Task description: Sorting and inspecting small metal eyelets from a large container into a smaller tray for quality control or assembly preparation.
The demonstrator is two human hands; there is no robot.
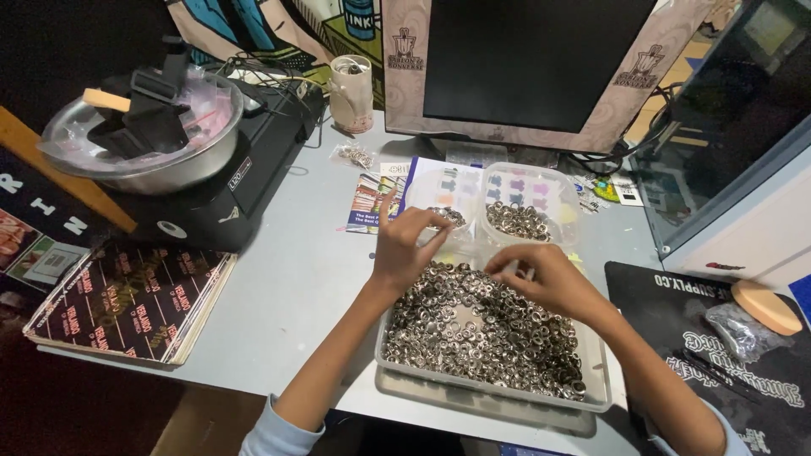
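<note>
While both hands work over the heap, the big clear tray (596,371) sits at the near edge of the grey desk (287,279), close to the body so the arms can rest bent above it; it is filled with small silvery metal rings (473,329), piled loose. The left hand (405,245) hovers at the far left corner of the tray, its fingers drawn together in a pinch that seems to grip one or two rings, though the piece itself is too small to make out; the right hand (545,274) lies over the far right part of the heap, fingers curled and tips pressed together, grasping something tiny that I cannot tell apart from the pile. Just beyond the hands stand two smaller clear tubs; the left tub (443,203) holds only a few rings, the right tub (528,207) a fuller layer, and they seem set within easy reach of the fingers for that reason. Farther off stands a dark monitor (532,63); to the far left a steel bowl (144,135) rests on a black machine (245,169), with a stack of dark printed sheets (127,304) nearer; a black mat (718,338) lies on the right.
</note>
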